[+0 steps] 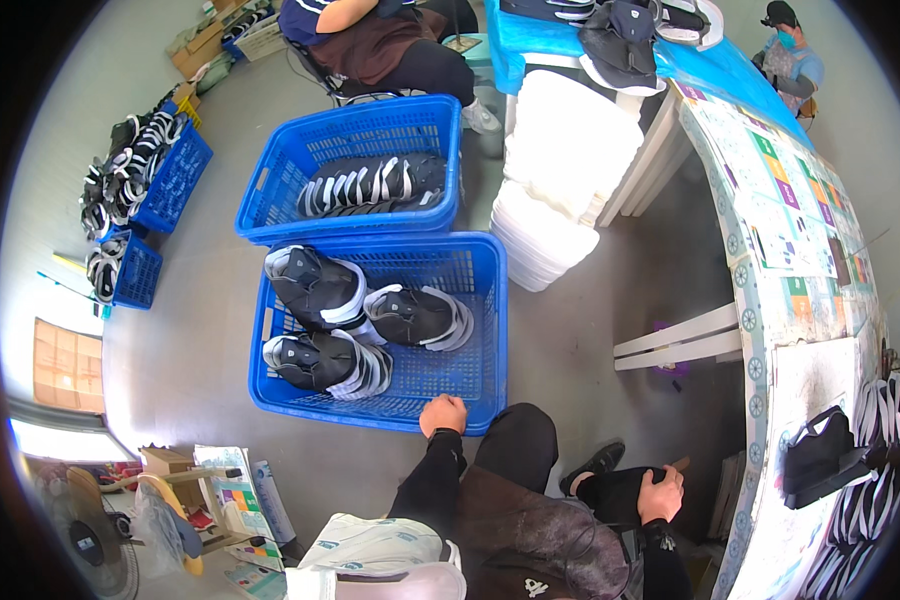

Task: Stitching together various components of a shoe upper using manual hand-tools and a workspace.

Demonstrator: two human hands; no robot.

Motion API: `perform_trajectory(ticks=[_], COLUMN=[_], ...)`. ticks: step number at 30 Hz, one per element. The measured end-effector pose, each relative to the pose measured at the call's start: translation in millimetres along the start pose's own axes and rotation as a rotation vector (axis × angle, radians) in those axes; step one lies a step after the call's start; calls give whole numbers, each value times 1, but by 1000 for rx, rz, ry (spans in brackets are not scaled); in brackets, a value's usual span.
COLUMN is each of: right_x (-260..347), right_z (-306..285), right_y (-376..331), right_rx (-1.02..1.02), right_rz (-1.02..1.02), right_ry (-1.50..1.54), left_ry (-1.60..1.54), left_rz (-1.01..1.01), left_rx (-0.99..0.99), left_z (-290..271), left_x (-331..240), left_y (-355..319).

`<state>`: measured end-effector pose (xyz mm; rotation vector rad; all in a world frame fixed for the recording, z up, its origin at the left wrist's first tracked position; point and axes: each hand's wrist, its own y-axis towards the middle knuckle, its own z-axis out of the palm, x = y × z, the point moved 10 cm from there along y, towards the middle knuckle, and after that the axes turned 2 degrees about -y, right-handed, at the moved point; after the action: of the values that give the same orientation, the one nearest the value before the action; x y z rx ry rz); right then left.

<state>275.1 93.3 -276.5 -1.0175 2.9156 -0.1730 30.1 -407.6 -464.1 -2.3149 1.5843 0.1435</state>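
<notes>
My left hand [443, 414] is closed into a loose fist and rests against the near rim of a blue plastic basket [485, 330] on the floor. Three black and white shoe uppers [355, 320] lie inside that basket. My right hand [661, 494] lies on my right knee with its fingers curled over it, holding nothing. A second blue basket [270, 180] stands just behind the first and holds a row of black and white shoe parts [370, 185].
A long table [800, 300] with printed sheets runs along the right, with a black shoe part [820, 455] and white strips on it. White stacked material [560, 170] stands past the baskets. Another person sits at the top; more blue baskets [160, 180] stand far left.
</notes>
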Motion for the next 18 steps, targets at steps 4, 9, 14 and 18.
perform_trajectory(ticks=[4, 9, 14, 18], right_x=[-1, 1, 0, -3], right_z=[1, -2, 0, 5], right_y=[-1, -1, -1, -1], right_rx=[27, 18, 25, 25], right_rz=[25, 18, 25, 9], right_ry=[1, 16, 8, 15], left_ry=[-3, -1, -18, -27], left_rz=[9, -6, -16, -20], left_rx=[-7, -1, -9, 6], left_z=[-1, 0, -1, -2], left_x=[-1, 0, 2, 2], left_y=[0, 0, 0, -2])
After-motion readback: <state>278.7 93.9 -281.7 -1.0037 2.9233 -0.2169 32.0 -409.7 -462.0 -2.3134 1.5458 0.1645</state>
